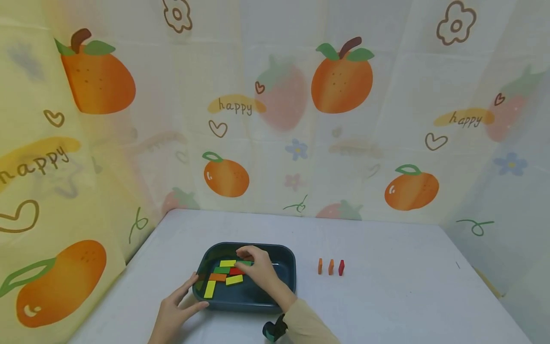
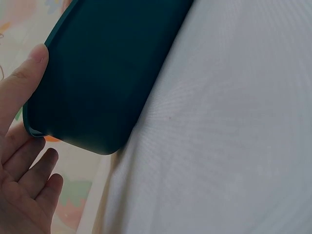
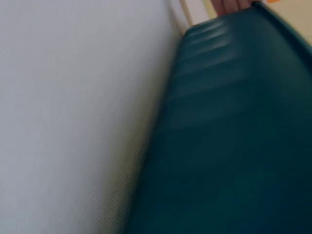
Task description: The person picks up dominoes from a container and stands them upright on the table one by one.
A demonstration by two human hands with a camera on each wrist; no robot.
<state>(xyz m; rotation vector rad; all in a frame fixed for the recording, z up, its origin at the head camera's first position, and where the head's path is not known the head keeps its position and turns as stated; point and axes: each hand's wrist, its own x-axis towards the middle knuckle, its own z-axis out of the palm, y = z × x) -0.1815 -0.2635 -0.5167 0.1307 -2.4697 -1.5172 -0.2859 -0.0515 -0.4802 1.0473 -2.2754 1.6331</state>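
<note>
A dark green tray (image 1: 262, 306) sits on the table with several flat, domino-like blocks inside. Among them are a yellow block (image 1: 209, 289), an orange block (image 1: 217, 277), a red block (image 1: 236, 271) and a green block (image 1: 221, 270). My left hand (image 1: 172, 310) holds the tray's near left corner, thumb at the front rim and fingers at the left side. Over the blocks hovers my right hand (image 1: 259, 270), its fingers bent and a gap showing between thumb and fingertips. No block is visible in that gap. Only the tray's outside shows in the right wrist view.
Right of the tray, two orange blocks (image 1: 331, 267) and a red block (image 1: 341, 268) stand upright in a row on the white table (image 1: 386, 296). A black wrist device (image 1: 275, 329) is at my right wrist. A fruit-printed cloth (image 1: 275, 181) hangs behind the table.
</note>
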